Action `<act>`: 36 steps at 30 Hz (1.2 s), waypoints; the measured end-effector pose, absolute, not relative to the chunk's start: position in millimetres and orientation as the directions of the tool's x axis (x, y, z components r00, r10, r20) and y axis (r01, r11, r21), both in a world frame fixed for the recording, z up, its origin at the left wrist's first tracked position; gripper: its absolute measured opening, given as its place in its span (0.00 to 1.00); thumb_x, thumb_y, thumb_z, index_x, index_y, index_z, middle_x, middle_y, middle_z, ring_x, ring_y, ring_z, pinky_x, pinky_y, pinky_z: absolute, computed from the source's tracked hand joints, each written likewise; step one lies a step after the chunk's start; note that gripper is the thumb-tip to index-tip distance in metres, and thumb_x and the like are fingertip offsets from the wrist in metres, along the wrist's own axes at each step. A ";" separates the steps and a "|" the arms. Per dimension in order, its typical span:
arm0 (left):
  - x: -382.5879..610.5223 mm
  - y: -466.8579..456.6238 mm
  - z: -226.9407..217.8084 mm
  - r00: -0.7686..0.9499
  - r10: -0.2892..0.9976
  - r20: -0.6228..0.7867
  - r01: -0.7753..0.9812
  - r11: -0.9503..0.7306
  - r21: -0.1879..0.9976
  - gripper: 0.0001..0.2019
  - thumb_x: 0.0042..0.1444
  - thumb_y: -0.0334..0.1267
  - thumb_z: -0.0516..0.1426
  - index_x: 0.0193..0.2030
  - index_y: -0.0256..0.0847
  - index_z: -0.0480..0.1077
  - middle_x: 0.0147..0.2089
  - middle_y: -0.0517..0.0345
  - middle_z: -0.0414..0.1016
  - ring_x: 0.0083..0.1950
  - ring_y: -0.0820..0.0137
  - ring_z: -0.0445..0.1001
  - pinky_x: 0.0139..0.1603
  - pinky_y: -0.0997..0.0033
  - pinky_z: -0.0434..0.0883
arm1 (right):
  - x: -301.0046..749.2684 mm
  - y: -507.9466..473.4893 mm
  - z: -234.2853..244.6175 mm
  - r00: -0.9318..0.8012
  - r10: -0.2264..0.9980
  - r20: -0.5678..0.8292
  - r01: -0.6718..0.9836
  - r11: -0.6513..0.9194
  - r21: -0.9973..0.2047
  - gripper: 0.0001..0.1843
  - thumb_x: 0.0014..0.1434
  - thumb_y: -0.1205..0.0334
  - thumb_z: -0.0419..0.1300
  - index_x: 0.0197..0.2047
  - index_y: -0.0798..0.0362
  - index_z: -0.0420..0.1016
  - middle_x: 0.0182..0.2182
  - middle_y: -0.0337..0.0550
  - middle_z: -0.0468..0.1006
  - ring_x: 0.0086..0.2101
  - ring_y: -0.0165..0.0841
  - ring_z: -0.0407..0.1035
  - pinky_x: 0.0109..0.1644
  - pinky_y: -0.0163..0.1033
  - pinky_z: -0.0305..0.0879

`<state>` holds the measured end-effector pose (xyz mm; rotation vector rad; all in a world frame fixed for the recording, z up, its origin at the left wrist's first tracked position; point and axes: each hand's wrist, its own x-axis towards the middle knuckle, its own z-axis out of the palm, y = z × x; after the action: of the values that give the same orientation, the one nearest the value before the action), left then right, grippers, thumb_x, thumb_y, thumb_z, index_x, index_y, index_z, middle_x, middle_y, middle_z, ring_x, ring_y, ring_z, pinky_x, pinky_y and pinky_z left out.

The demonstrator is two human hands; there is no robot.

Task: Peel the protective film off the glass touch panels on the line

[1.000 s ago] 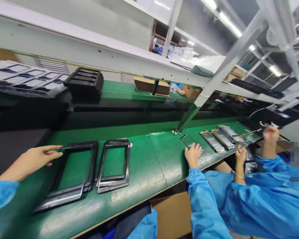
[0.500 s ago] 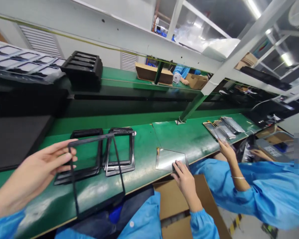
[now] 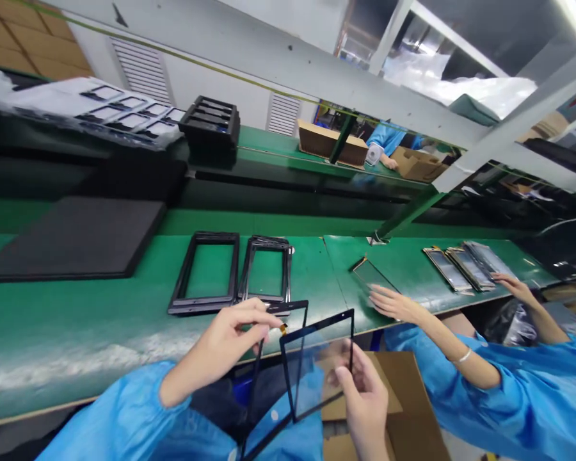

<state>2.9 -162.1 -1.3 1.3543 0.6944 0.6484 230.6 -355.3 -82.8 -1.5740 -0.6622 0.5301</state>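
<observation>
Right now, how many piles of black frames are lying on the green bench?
2. One pile of black frames lies on the green bench beyond the left hand; the second pile sits just right of it. Frames per pile cannot be counted.

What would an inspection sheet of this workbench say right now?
Surface: green bench, worn pale near the front.
Job's things: thin black frame and glass panel, held in front of the bench, overlapping in view.
Clutter: two frame stacks, black mat, row of panels.
Hands: left hand pinches the frame's top; right hand grips the panel's lower edge.
Cables: nothing seen.
Surroundings: co-worker's hand on another panel; black trays; cardboard box.
</observation>
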 end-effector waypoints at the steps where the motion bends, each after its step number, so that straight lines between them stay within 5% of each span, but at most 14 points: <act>1: 1.4 -163.7 1.2 0.662 0.747 -0.066 -0.024 0.109 0.994 0.13 0.62 0.47 0.66 0.40 0.41 0.88 0.40 0.51 0.72 0.33 0.67 0.77 0.29 0.71 0.79 | 224.3 -352.7 -86.5 0.735 0.678 0.021 0.067 -0.043 -0.997 0.27 0.61 0.46 0.73 0.57 0.53 0.84 0.35 0.48 0.87 0.26 0.38 0.79 0.30 0.41 0.80; 7: -8.7 -162.0 8.6 0.654 0.747 -0.120 0.016 0.145 0.989 0.17 0.59 0.49 0.67 0.28 0.38 0.84 0.35 0.55 0.66 0.30 0.69 0.72 0.23 0.74 0.73 | 212.4 -351.0 -85.0 0.733 0.680 0.009 0.099 -0.094 -0.991 0.29 0.59 0.45 0.74 0.57 0.55 0.85 0.36 0.49 0.87 0.27 0.38 0.79 0.34 0.41 0.80; 14: -12.2 -160.2 2.4 0.689 0.719 -0.088 0.107 0.019 0.994 0.17 0.60 0.42 0.65 0.21 0.38 0.76 0.29 0.60 0.66 0.30 0.71 0.68 0.31 0.75 0.70 | 221.6 -360.3 -78.9 0.655 0.755 0.027 0.144 -0.090 -0.985 0.22 0.59 0.50 0.75 0.53 0.52 0.88 0.36 0.47 0.87 0.29 0.38 0.80 0.35 0.40 0.81; 21: -19.2 -162.7 9.5 0.635 0.773 -0.007 0.075 -0.052 0.996 0.12 0.66 0.43 0.62 0.41 0.42 0.88 0.39 0.51 0.78 0.37 0.66 0.78 0.35 0.74 0.77 | 225.2 -358.8 -70.9 0.577 0.813 -0.081 0.013 -0.107 -0.994 0.36 0.62 0.53 0.73 0.71 0.50 0.73 0.35 0.42 0.83 0.31 0.34 0.76 0.34 0.35 0.76; 26: -19.8 -166.6 0.6 0.527 0.848 0.045 0.058 -0.089 0.994 0.10 0.63 0.38 0.64 0.46 0.44 0.88 0.41 0.50 0.83 0.38 0.65 0.81 0.34 0.74 0.79 | 218.4 -356.2 -73.1 0.574 0.810 -0.123 -0.069 -0.102 -0.992 0.34 0.59 0.54 0.75 0.67 0.48 0.78 0.40 0.46 0.83 0.35 0.36 0.77 0.36 0.37 0.77; 30: -16.4 -170.7 -3.7 0.431 0.902 -0.016 -0.024 0.029 0.999 0.21 0.62 0.37 0.65 0.62 0.43 0.81 0.41 0.52 0.86 0.37 0.65 0.84 0.38 0.70 0.82 | 210.2 -350.8 -74.8 0.617 0.776 -0.128 -0.088 -0.094 -0.992 0.33 0.59 0.54 0.75 0.67 0.47 0.78 0.41 0.46 0.82 0.34 0.35 0.76 0.31 0.35 0.74; 36: -14.9 -172.7 -3.1 0.396 0.918 -0.028 -0.020 0.039 0.999 0.17 0.59 0.37 0.68 0.55 0.43 0.86 0.39 0.52 0.86 0.35 0.66 0.82 0.37 0.72 0.82 | 203.6 -344.6 -73.2 0.615 0.781 -0.106 -0.054 -0.092 -0.994 0.33 0.60 0.53 0.75 0.67 0.47 0.78 0.41 0.46 0.82 0.35 0.35 0.75 0.33 0.35 0.75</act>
<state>-14.9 -172.7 -3.1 1.3297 0.9022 0.8944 203.6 -344.6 -73.2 -1.5120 -0.6385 0.7842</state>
